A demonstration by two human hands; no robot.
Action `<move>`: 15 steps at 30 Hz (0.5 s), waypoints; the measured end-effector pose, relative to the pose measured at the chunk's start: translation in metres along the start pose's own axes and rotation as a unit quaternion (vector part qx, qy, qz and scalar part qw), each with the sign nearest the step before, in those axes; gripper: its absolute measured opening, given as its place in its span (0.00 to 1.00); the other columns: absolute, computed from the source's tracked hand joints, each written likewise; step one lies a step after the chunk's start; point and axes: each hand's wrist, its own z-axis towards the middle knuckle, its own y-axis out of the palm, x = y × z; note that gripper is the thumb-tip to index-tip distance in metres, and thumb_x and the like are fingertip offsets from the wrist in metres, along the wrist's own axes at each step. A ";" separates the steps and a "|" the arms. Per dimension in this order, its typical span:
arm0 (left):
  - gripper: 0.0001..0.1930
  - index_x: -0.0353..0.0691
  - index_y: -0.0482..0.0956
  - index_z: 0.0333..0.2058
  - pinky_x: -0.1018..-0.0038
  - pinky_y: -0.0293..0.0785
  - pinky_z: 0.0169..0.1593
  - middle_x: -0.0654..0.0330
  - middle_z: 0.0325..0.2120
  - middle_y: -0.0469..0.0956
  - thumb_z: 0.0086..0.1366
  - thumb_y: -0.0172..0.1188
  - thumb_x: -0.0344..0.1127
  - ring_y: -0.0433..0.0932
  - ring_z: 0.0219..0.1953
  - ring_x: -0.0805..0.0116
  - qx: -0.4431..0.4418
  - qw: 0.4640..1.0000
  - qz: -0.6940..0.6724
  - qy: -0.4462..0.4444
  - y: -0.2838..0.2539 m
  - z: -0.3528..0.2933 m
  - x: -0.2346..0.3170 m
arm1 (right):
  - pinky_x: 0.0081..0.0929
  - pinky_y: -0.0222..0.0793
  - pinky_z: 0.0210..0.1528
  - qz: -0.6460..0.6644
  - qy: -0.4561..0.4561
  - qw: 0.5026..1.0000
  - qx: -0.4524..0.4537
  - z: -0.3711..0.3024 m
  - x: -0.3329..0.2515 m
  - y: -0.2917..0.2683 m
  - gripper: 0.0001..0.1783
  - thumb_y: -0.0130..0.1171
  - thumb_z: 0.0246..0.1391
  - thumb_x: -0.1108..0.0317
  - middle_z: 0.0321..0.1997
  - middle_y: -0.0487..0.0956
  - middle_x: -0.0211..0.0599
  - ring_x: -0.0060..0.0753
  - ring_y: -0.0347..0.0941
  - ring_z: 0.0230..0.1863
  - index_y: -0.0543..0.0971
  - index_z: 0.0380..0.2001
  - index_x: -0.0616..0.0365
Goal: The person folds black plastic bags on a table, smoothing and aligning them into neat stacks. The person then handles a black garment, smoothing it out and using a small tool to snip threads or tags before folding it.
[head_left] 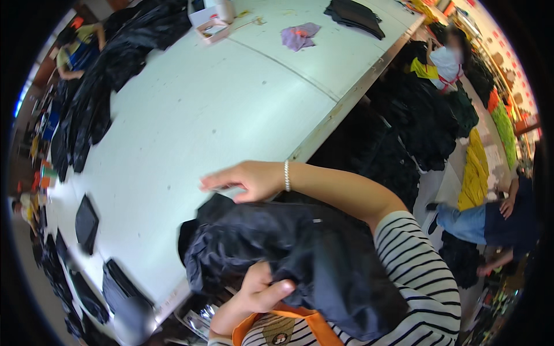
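A bundle of shiny black fabric, seemingly a garment (288, 248), hangs in front of my body at the table's near edge. My left hand (262, 291) grips its lower side, thumb on top and the other fingers partly hidden by cloth. Along the bundle's upper edge, my right hand (245, 180) reaches across with fingers stretched out, slightly blurred; it wears a beaded bracelet. The fingers lie over or just above the cloth; whether they touch it I cannot tell. Beneath the right hand is the pale table (190, 132).
Black garments (104, 75) heap along the table's far left. Folded dark pieces (86, 224) lie nearer left. A pink box (212, 30), a purple cloth (300, 36) and a folded dark stack (355, 18) sit at the back. Dark clothing piles (415, 121) and several people are around.
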 end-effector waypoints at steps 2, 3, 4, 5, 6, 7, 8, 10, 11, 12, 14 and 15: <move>0.16 0.29 0.75 0.37 0.76 0.68 0.41 0.61 0.31 0.77 0.67 0.55 0.41 0.73 0.34 0.72 -0.069 0.998 0.001 0.014 0.018 -0.019 -0.005 | 0.26 0.63 0.60 0.050 0.108 0.982 -0.148 -0.025 -0.018 0.036 0.29 0.54 0.46 0.80 0.57 0.74 0.37 0.30 0.70 0.57 0.71 0.56 0.59; 0.16 0.29 0.75 0.36 0.76 0.67 0.41 0.61 0.30 0.76 0.67 0.55 0.41 0.72 0.34 0.72 -0.070 0.997 -0.016 0.016 0.028 -0.029 -0.007 | 0.25 0.65 0.57 0.139 0.150 0.962 -0.181 -0.044 -0.013 0.056 0.26 0.54 0.50 0.82 0.56 0.74 0.38 0.28 0.70 0.56 0.72 0.55 0.58; 0.17 0.29 0.74 0.36 0.76 0.67 0.40 0.62 0.30 0.75 0.67 0.55 0.42 0.72 0.33 0.72 -0.071 0.997 -0.033 0.018 0.038 -0.039 -0.011 | 0.23 0.64 0.57 0.182 0.256 0.930 -0.188 -0.067 -0.015 0.073 0.25 0.55 0.52 0.79 0.56 0.74 0.40 0.28 0.70 0.56 0.71 0.56 0.59; 0.16 0.28 0.74 0.36 0.77 0.67 0.41 0.62 0.32 0.75 0.67 0.54 0.40 0.71 0.34 0.74 -0.075 0.995 -0.035 0.054 0.046 -0.049 -0.014 | 0.21 0.63 0.57 0.165 0.153 0.960 -0.165 -0.097 -0.003 0.089 0.24 0.56 0.53 0.76 0.53 0.75 0.41 0.27 0.70 0.54 0.71 0.56 0.60; 0.16 0.28 0.74 0.37 0.78 0.67 0.43 0.62 0.33 0.76 0.68 0.54 0.40 0.72 0.36 0.74 -0.115 0.989 -0.085 0.036 0.051 -0.054 -0.020 | 0.21 0.64 0.57 0.161 0.157 0.966 -0.125 -0.130 -0.015 0.097 0.23 0.56 0.53 0.75 0.52 0.75 0.40 0.27 0.71 0.53 0.71 0.55 0.60; 0.16 0.27 0.74 0.38 0.78 0.67 0.44 0.61 0.34 0.76 0.68 0.53 0.39 0.72 0.37 0.74 -0.140 0.982 -0.129 0.017 0.052 -0.063 -0.030 | 0.22 0.64 0.56 0.157 0.156 0.972 -0.081 -0.154 -0.028 0.107 0.22 0.56 0.53 0.75 0.51 0.76 0.40 0.27 0.71 0.53 0.72 0.54 0.60; 0.16 0.27 0.74 0.38 0.78 0.67 0.45 0.61 0.35 0.76 0.68 0.53 0.39 0.72 0.38 0.74 -0.158 0.972 -0.171 0.000 0.056 -0.070 -0.036 | 0.22 0.64 0.56 0.152 0.154 0.976 -0.040 -0.170 -0.043 0.117 0.22 0.56 0.53 0.74 0.51 0.76 0.39 0.27 0.71 0.53 0.72 0.53 0.60; 0.13 0.28 0.73 0.39 0.79 0.67 0.44 0.63 0.34 0.75 0.68 0.53 0.36 0.71 0.38 0.77 -0.187 0.965 -0.186 -0.012 0.073 -0.081 -0.035 | 0.23 0.65 0.55 0.128 0.148 0.980 0.039 -0.187 -0.075 0.138 0.20 0.56 0.54 0.73 0.49 0.77 0.38 0.27 0.72 0.52 0.73 0.51 0.59; 0.13 0.27 0.74 0.36 0.76 0.68 0.45 0.58 0.35 0.77 0.66 0.56 0.36 0.74 0.39 0.72 -0.189 0.971 -0.144 -0.029 0.075 -0.091 -0.038 | 0.24 0.65 0.54 0.120 0.132 0.981 0.073 -0.187 -0.085 0.147 0.19 0.55 0.54 0.73 0.48 0.77 0.37 0.27 0.72 0.51 0.73 0.50 0.59; 0.13 0.28 0.75 0.34 0.75 0.68 0.46 0.56 0.36 0.79 0.64 0.58 0.36 0.75 0.40 0.70 -0.179 0.977 -0.108 -0.042 0.077 -0.100 -0.038 | 0.24 0.66 0.54 0.109 0.115 0.982 0.104 -0.184 -0.090 0.159 0.18 0.55 0.54 0.73 0.47 0.78 0.37 0.27 0.72 0.51 0.74 0.49 0.59; 0.12 0.28 0.76 0.34 0.74 0.68 0.46 0.55 0.36 0.79 0.63 0.59 0.35 0.76 0.40 0.69 -0.155 0.988 -0.025 -0.008 0.079 -0.124 -0.039 | 0.25 0.66 0.53 0.095 0.112 0.979 0.141 -0.170 -0.073 0.179 0.16 0.55 0.54 0.72 0.46 0.78 0.36 0.27 0.72 0.50 0.74 0.48 0.59; 0.12 0.28 0.75 0.37 0.75 0.68 0.45 0.57 0.36 0.78 0.64 0.58 0.34 0.75 0.40 0.70 -0.211 0.977 -0.009 0.034 0.075 -0.117 -0.036 | 0.26 0.67 0.53 0.061 0.164 0.963 0.203 -0.187 -0.071 0.171 0.16 0.55 0.54 0.71 0.45 0.79 0.35 0.27 0.73 0.50 0.75 0.47 0.59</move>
